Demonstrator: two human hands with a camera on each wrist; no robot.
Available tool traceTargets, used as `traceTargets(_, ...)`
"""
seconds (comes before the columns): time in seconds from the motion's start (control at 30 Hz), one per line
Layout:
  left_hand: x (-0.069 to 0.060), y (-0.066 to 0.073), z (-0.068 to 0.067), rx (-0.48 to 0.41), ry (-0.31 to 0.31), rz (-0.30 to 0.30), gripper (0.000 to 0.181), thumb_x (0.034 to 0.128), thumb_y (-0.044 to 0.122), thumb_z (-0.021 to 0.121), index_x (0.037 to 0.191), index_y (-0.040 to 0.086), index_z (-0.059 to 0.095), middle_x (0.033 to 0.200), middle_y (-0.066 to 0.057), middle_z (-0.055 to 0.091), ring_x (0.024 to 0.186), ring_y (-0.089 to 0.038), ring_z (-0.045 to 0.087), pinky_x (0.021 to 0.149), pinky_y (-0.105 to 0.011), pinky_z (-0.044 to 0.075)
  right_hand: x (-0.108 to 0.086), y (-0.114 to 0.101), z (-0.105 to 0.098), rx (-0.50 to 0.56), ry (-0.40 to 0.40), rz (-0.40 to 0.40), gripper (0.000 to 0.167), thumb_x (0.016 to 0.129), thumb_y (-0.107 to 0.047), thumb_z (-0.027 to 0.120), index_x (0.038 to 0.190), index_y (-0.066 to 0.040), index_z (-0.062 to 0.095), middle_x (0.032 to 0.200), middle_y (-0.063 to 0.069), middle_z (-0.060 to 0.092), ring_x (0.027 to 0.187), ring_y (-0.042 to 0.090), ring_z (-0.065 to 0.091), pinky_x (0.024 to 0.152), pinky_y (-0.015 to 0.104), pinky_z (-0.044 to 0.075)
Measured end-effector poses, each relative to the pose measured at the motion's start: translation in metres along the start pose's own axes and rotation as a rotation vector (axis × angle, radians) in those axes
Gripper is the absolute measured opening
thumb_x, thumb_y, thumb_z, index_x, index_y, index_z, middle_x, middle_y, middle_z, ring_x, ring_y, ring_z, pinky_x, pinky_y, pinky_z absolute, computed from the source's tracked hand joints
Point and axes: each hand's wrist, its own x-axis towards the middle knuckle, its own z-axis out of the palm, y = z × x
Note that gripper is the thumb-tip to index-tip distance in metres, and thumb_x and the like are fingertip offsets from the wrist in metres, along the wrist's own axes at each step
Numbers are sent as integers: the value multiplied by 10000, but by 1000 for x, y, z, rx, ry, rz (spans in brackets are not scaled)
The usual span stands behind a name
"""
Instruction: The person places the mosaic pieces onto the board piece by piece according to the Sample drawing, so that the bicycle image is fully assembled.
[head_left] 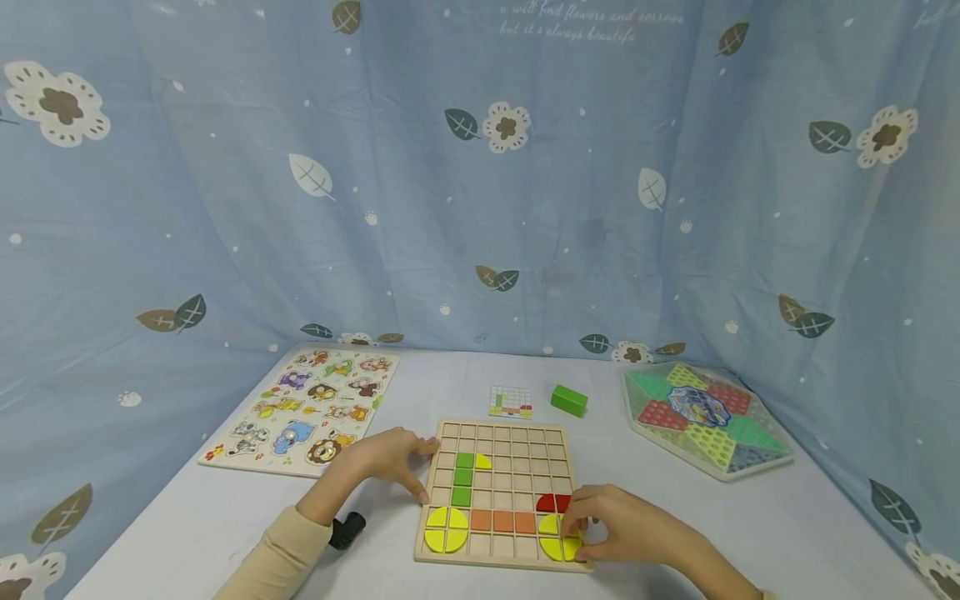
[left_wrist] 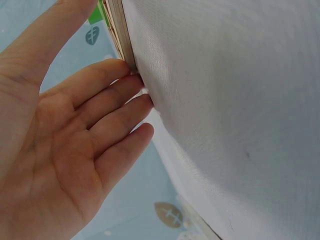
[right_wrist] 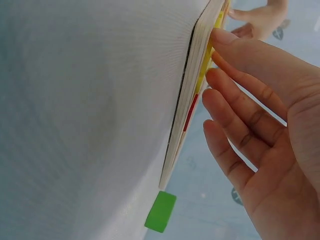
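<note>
A wooden grid board [head_left: 480, 559] with colored tiles lies on the table. My left hand [head_left: 393, 457] touches its left edge, fingers fairly straight; the fingertips meet the edge in the left wrist view. My right hand [head_left: 618, 525] is at the lower right corner, fingertips and thumb on yellow quarter-round tiles [head_left: 556, 547] that they partly hide. Red tiles [head_left: 553, 502] sit just above. Yellow quarter-round tiles [head_left: 446, 540] form a circle at lower left. Orange square tiles [head_left: 503, 522] lie between the yellow groups. Green square tiles [head_left: 462, 477] form a column, beside a single yellow tile [head_left: 483, 462].
Behind the board are a small pattern card [head_left: 511, 402] and a green block [head_left: 569, 401]. An animal puzzle board [head_left: 300, 408] lies at left, a hexagonal boxed game [head_left: 705, 417] at right. A black object [head_left: 347, 530] is near the left forearm. A blue curtain [head_left: 480, 208] surrounds the table.
</note>
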Motion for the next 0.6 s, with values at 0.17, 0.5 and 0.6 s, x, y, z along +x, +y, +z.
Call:
traceTargets(0.17,0,0,0,-3,0,4,860,642,424,866,1362,76,549,1401,-86,514,1309,-335,443,1068,-461,377,-2,0,-3,5,10,16,174,808,-236,792,965,-234,716,900,-196,594,775,3,537,674,196,509)
traceTargets(0.5,0,0,0,-7,-9,-5,861,647,420,864,1370,82,542,1408,-76,508,1315,-324,439,1066,-456,381,-29,13,-21,-12,42,71,175,842,-175,754,999,-231,703,938,-171,616,866,28,582,731,281,543)
traceTargets(0.6,0,0,-1,-6,-12,-4,862,647,422,863,1371,84,540,1410,-69,507,1317,-322,436,1066,-456,381,-39,19,-23,-4,29,122,180,834,-177,760,995,-237,705,940,-182,611,859,26,573,717,275,542)
